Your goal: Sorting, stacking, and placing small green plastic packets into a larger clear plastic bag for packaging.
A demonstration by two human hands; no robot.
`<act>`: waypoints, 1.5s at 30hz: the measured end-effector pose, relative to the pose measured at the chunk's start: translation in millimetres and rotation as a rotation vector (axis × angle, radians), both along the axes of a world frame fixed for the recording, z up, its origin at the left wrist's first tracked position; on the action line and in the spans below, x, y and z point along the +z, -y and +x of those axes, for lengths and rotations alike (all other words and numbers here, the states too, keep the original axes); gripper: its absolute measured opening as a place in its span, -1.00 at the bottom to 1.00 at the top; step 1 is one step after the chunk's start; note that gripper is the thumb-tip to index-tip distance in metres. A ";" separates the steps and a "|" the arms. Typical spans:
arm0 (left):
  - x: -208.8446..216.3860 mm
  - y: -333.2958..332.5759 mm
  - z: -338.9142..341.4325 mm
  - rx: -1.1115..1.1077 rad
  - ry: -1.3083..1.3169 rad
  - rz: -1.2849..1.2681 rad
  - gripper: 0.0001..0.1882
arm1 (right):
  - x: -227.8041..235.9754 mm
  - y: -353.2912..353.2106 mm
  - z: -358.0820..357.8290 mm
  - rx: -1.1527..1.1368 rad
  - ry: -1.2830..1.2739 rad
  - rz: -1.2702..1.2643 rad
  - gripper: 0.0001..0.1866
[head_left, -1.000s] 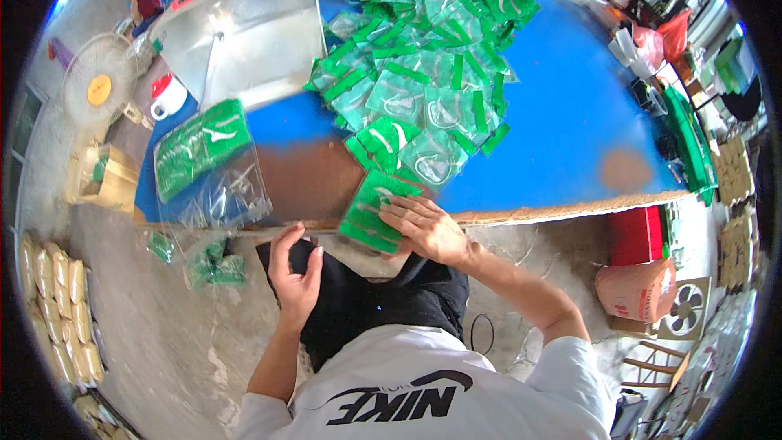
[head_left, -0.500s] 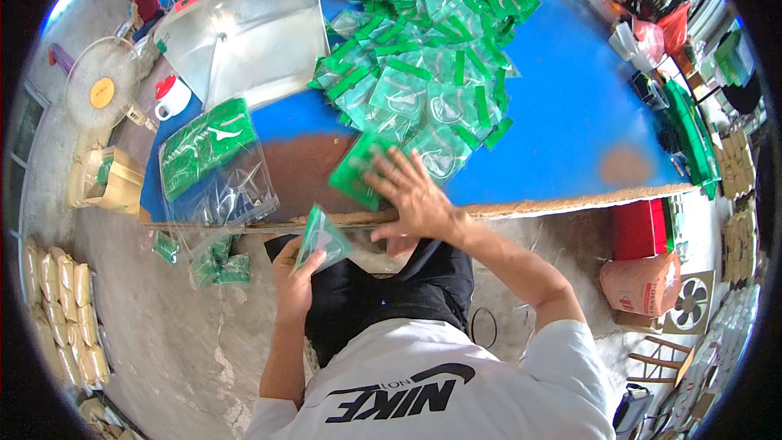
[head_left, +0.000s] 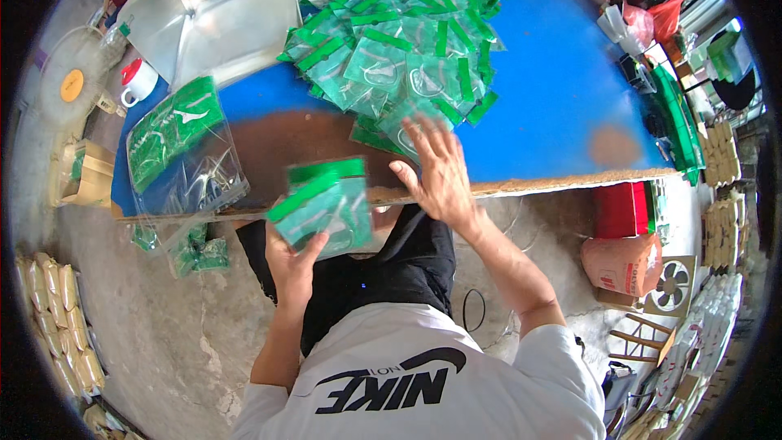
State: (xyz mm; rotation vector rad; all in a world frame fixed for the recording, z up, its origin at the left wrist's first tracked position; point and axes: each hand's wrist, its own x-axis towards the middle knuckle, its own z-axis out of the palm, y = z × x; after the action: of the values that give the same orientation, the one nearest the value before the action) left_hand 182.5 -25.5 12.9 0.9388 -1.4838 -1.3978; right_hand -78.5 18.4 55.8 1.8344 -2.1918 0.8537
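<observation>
My left hand is closed on small clear packets with green top bands, held just off the table's near edge. At least two packets overlap there, fanned slightly apart. My right hand lies open at the near end of the pile, fingers stretched forward and thumb out to the left. Its fingertips are over a packet at the pile's edge; whether they press on it is hard to tell. The pile of packets, several with a pale looped item inside, spreads back across the blue table.
A large clear bag of green packets overhangs the table's front edge at left. Behind it stand a red-and-white mug and a shiny metal tray. Green material lies at the table's right end. A red box sits below.
My left hand has moved up toward the table edge, now with more than one packet showing. My right hand has moved right, back to the pile. The view has shifted slightly.
</observation>
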 end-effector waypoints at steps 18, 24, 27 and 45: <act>-6.1 9.3 35.5 -0.115 0.038 0.381 -0.75 | -46.0 -6.8 11.9 0.651 -0.148 0.069 -0.45; 42.8 25.0 12.1 -0.347 0.241 -0.597 -0.69 | 6.9 -7.0 22.1 0.739 0.937 0.373 -0.82; 25.8 23.6 21.9 -0.436 0.329 -0.319 -0.76 | 15.8 6.8 12.2 0.663 1.062 0.517 -0.56; -28.5 -0.6 14.9 0.004 -0.344 0.793 -0.39 | -12.1 104.2 -5.8 0.494 -0.119 -0.052 -0.50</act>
State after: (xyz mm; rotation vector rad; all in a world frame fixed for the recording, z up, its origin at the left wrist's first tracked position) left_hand 197.4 -24.9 -15.5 1.0792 -0.6536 -2.0734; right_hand -84.3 -85.8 43.7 2.3734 -1.6495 0.8398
